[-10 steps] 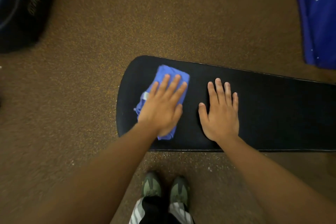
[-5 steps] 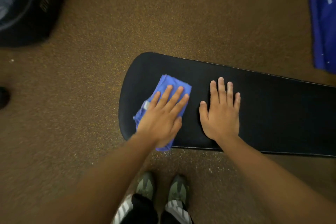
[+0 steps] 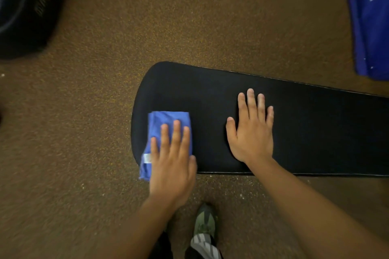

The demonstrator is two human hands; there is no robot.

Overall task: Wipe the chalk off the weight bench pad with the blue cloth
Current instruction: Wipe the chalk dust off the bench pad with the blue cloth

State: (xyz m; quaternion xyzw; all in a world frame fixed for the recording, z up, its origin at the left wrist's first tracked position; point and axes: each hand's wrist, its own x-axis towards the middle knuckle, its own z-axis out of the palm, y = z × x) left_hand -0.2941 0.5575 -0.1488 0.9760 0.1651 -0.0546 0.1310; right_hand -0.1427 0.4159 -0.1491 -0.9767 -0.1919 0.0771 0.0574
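- Cloth (image 3: 168,121) sits at the rounded left end of the pad (image 3: 315,132), on the near side, with its lower corner hanging just over the near edge.
- Left hand (image 3: 172,157) lies flat on top of the cloth, fingers stretched out and pressing it down, not bunching or gripping it. The heel of the hand is already past the near edge.
- Right hand (image 3: 250,130) is also flat and spread, bare palm on the pad, holding nothing. Looks like it's just bracing.
- Pad's long axis runs left to right and it carries on out of view on the right. So from the cloth, nearly all of the surface lies rightward, with a strip on the far side too.
- Left hand is the one on the job. The right is parked near the cloth, right in its lane if the next stroke goes along the length, so I'd guess it needs to shift or lift.
- Room: leftward there's hardly any pad before it curves off onto the floor (image 3: 94,132). Far side has free space.
- Can't honestly see chalk on the black surface, it looks clean from here. Pale specks on the floor under the near edge might be chalk.
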